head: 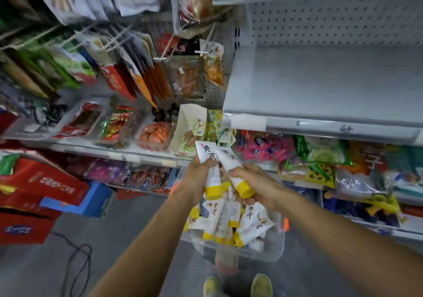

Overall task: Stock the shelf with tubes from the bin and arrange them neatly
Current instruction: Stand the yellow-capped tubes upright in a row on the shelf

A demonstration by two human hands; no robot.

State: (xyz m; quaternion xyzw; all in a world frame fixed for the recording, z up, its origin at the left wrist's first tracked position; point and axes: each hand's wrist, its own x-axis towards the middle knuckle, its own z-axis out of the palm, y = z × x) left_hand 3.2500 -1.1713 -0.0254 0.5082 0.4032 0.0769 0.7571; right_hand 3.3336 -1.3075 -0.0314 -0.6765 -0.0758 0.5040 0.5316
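Pick step done - left hand [199, 173] grips one white plastic tube with yellow cap [209, 159], right hand [251, 182] grips a second tube [231, 161], both just above the clear plastic bin [263, 253]. Next - lift to the grey metal shelf [320, 86] and line them up neatly at its front edge.

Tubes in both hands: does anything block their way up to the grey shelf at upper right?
Nothing visible does. The left hand grips the left tube and the right hand the right tube above the bin; only open air separates them from the grey shelf.
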